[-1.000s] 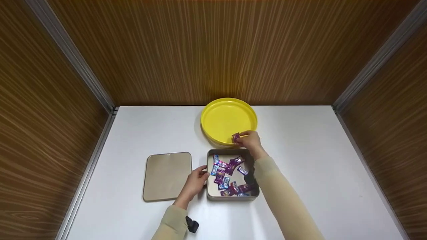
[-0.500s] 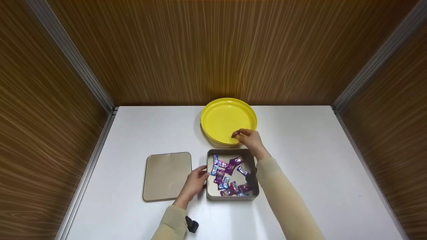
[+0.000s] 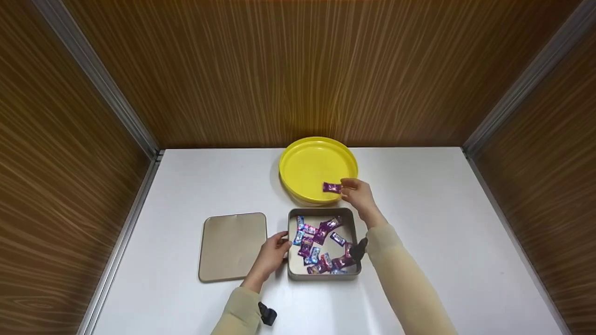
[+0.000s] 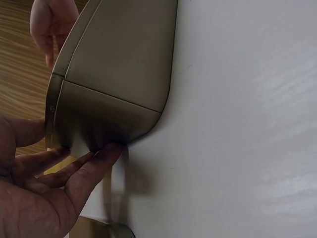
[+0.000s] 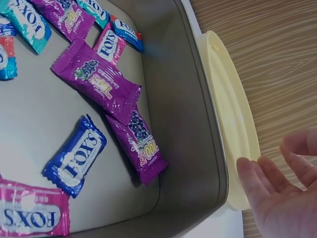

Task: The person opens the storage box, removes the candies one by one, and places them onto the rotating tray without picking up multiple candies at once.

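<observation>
Head view: the left hand (image 3: pixel 272 255) is clamped lightly on the left wall of the square tin (image 3: pixel 323 277), thumb at the rim, fingertips against the outside; if this hold slackens or pushes, the tin could slide or twist. The purple candy (image 3: pixel 331 187) appears to lie in the yellow round tray (image 3: pixel 316 163), near its front-right edge, just beside the right hand (image 3: pixel 359 195), whose thumb and fingers stand apart with nothing seen between them. Probable faults: a fingertip catching the wrapper could drag the candy over the rim; downward load on the rim could tip the tray. Surroundings: the flat lid (image 3: pixel 233 246) rests on the white bench (image 3: pixel 419 209), its right edge partly covered by the left hand. Fox's candies (image 5: pixel 77 156) lie scattered in the tin. The right wrist camera (image 3: pixel 358 250) overlaps the tin's right wall, hiding part of it; contact there could shift the tin. The wood-grain panel (image 3: pixel 314 70) limits clearance behind the tray.
</observation>
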`<state>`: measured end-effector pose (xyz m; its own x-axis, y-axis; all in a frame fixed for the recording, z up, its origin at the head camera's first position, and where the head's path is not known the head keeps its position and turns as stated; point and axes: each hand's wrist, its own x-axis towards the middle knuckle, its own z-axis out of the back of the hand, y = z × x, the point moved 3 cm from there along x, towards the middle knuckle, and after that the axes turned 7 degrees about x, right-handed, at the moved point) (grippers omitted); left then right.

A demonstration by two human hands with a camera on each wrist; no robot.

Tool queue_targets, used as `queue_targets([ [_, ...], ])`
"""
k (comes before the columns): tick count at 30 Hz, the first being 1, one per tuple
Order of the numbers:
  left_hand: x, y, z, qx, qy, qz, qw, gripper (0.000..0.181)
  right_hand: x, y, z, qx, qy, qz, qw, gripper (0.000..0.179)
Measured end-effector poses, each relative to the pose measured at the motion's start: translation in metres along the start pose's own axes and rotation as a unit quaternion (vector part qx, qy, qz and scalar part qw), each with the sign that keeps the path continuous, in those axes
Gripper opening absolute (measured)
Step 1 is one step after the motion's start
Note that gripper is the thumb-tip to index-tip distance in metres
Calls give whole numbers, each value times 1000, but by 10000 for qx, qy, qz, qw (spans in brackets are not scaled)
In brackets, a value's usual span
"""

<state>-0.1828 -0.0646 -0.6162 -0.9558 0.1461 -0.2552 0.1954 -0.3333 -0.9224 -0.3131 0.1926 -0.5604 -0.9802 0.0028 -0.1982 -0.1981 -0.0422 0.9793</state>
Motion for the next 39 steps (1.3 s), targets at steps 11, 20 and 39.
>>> queue_targets([
  [11,0,1,1,84,-80,4,9999,44,-34,10,-20,-1428,1368,178,9801,32],
  [20,-2,-1,1,156,-200,-13,9997,42,-59,6,-35,-2808,2110,896,9320,21],
  [39,-2,-1,7,260,-834,-321,9957,38,-78,-33,-66,-5067,2620,1586,8058,41],
])
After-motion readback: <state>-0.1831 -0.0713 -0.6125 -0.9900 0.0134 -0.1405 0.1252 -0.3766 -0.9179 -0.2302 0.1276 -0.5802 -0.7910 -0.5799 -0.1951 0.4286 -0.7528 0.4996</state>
